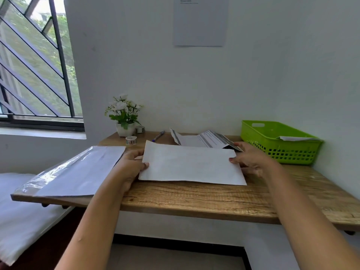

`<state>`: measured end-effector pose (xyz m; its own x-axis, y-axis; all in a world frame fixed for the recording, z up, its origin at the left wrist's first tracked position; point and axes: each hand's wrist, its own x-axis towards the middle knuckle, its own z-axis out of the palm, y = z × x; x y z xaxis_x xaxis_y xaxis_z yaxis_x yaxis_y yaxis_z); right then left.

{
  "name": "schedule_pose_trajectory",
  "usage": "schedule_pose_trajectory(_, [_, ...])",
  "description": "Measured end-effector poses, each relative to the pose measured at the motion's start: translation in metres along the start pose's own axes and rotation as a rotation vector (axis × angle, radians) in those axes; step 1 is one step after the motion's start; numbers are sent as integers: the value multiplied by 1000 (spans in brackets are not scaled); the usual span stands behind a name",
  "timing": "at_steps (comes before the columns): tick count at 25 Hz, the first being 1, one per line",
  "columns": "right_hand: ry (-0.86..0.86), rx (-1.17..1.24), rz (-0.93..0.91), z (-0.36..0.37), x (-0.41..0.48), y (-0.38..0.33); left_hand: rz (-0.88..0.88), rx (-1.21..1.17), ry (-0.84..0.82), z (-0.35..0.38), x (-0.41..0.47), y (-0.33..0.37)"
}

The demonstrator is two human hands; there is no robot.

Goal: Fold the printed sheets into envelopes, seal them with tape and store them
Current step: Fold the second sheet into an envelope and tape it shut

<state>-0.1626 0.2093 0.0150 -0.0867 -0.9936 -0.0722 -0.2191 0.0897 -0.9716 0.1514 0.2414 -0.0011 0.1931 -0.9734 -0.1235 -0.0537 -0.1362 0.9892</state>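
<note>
Printed sheet (191,165): blank side up, mid-desk (194,199), near the front edge. Left hand (132,164) pinches its left edge and right hand (250,160) its right, thumbs on top. Probably light, limp and easily creased; best held by opposite edges.

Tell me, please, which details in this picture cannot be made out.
Head view only:
1. Grey paper notice on the wall: text too small; top cut off by the frame edge.
2. Plain white sheet, pinched by left hand and right hand: underside hidden, facing the wooden table.
3. Green plastic basket: its wall hides what lies below one white paper.
</note>
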Motion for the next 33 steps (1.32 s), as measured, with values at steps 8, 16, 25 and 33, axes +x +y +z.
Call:
schedule_pose_trajectory(8, [-279,-1060,-323,99,-35,-9,215,581,189,16,-6,-4])
schedule_pose_trajectory(16, [-409,-1227,-326,122,-32,4,267,1293,-231,41,-5,-12])
schedule_pose_trajectory(25, [-180,-1255,-65,28,-13,29,211,1408,-233,40,-7,-12])
schedule_pose_trajectory(33, [-166,-1273,-207,77,-6,17,325,1491,-455,85,9,3])
